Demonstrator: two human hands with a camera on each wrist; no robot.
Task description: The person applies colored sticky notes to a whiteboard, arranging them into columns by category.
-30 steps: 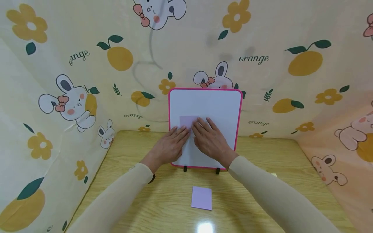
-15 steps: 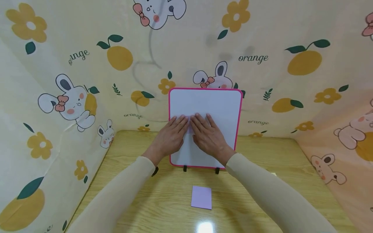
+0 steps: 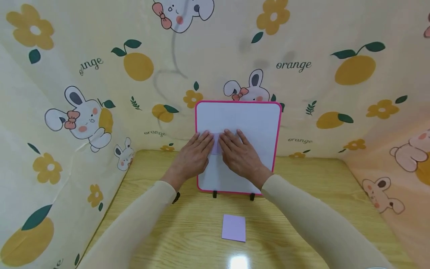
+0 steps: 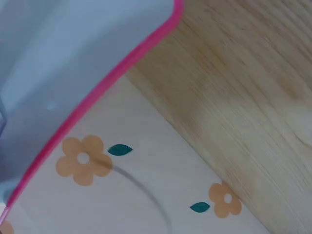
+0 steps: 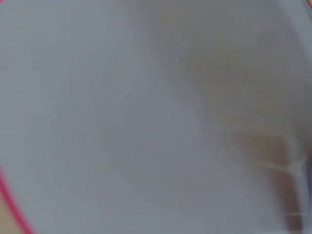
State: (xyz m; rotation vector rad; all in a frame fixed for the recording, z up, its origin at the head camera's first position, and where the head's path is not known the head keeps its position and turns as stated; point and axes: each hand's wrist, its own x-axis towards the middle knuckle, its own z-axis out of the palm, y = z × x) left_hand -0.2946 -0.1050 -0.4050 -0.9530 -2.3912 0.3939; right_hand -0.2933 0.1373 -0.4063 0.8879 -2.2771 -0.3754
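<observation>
A small whiteboard (image 3: 238, 114) with a pink rim stands upright at the back of the table. On its face is a pale purple sticky note (image 3: 215, 145), mostly hidden under the fingers. My left hand (image 3: 193, 155) presses the note's left part with fingers straight. From the other side, the straight fingers of my right hand (image 3: 241, 155) press its right part. Only a narrow strip of purple shows between the two hands. On the table in front lies a purple sticky note pad (image 3: 233, 228). Neither wrist view shows the fingers clearly; the right one is filled by the blurred board surface.
Two black stand feet (image 3: 214, 194) hold the board's lower edge on the wooden table (image 3: 188, 231). Behind and at both sides hangs a cloth (image 3: 295, 86) printed with rabbits, oranges and flowers. The board's pink rim (image 4: 97, 92) crosses the left wrist view.
My left hand has slid up the board onto the note, and my right fingers have shifted slightly up. The note, largely visible a second ago, is now mostly covered.
</observation>
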